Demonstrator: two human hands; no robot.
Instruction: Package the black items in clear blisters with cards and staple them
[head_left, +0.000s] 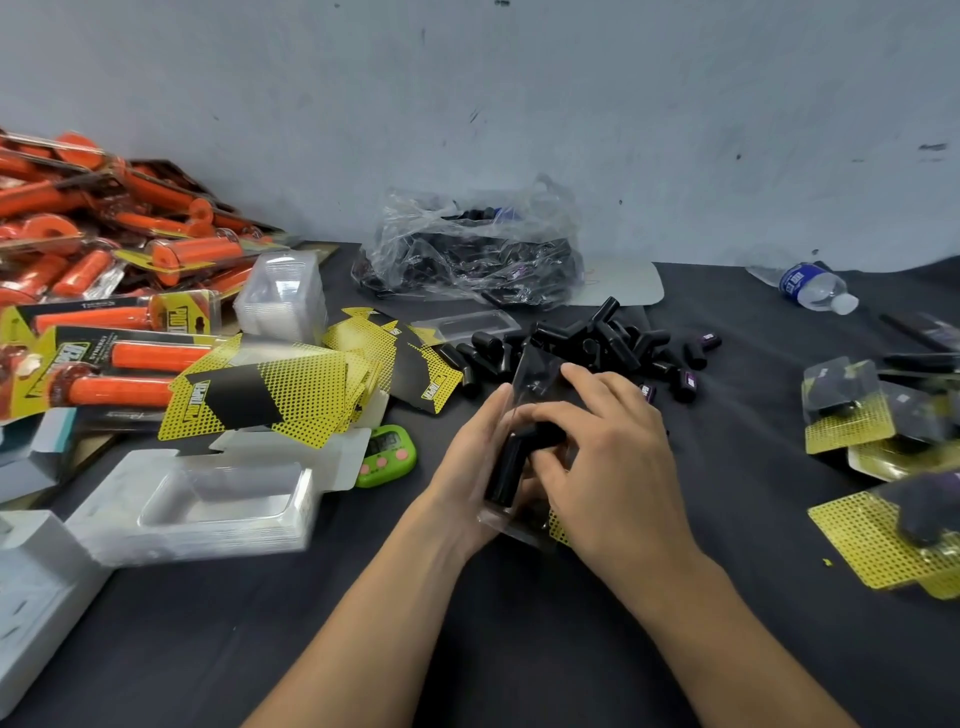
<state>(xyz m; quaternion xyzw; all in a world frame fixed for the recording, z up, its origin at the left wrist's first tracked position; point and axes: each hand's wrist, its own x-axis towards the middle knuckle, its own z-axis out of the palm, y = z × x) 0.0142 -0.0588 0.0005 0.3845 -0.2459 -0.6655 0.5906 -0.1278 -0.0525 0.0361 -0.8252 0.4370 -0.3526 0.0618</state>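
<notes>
Forearms are reaching in from six o'clock. The left grip (467, 462) is curling round a clear blister (540, 374) above the tabletop (498, 639) centre, while the right grip (608, 457) is pinching a black piece (506, 470) into it. With the blister tilting, the piece is risking sliding out, and the yellow card (558, 530) skewing.

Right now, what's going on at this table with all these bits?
A person is packing small black tubes. The left hand holds a clear blister while the right hand fits a black tube into it. More loose tubes lie piled just behind. Yellow-and-black cards and empty blisters wait on the left, and finished packs lie on the right.
</notes>
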